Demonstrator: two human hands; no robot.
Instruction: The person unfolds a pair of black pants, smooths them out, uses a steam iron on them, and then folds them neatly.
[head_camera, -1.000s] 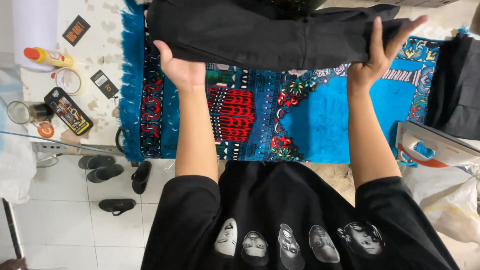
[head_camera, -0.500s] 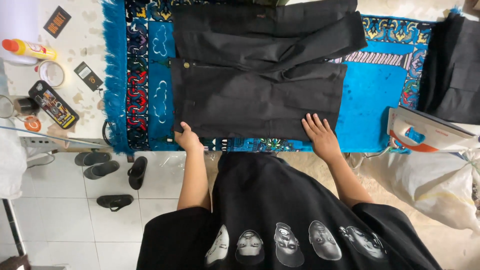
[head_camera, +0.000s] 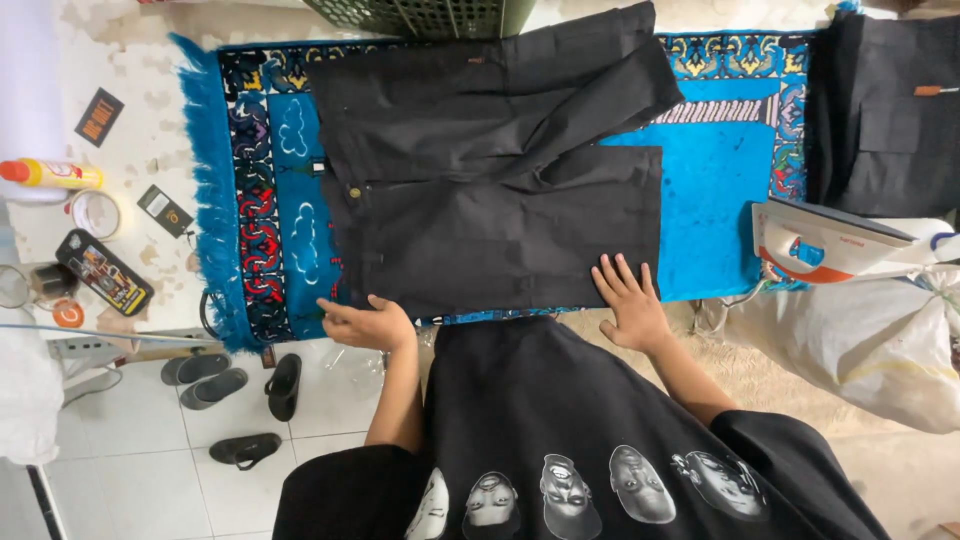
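A pair of black trousers (head_camera: 490, 190) lies spread on a blue patterned rug (head_camera: 720, 190) that covers the table, with the waist to the left and one leg angled up to the right. My left hand (head_camera: 365, 322) rests at the near edge of the trousers by the waistband, fingers curled on the rug's edge. My right hand (head_camera: 628, 300) lies flat, fingers apart, on the near hem edge of the lower trouser leg. Neither hand holds anything.
A white and blue clothes iron (head_camera: 825, 245) stands at the right on the rug's edge. More dark garments (head_camera: 885, 115) lie at the far right. A yellow bottle (head_camera: 50, 174), tape roll (head_camera: 95, 213) and phone (head_camera: 103, 272) sit at the left. Sandals (head_camera: 245, 400) lie on the tiled floor. A white sack (head_camera: 870, 345) is beside me.
A second ago both hands held the trousers up at the far side. They laid them flat on the rug and drew back to the near edge.
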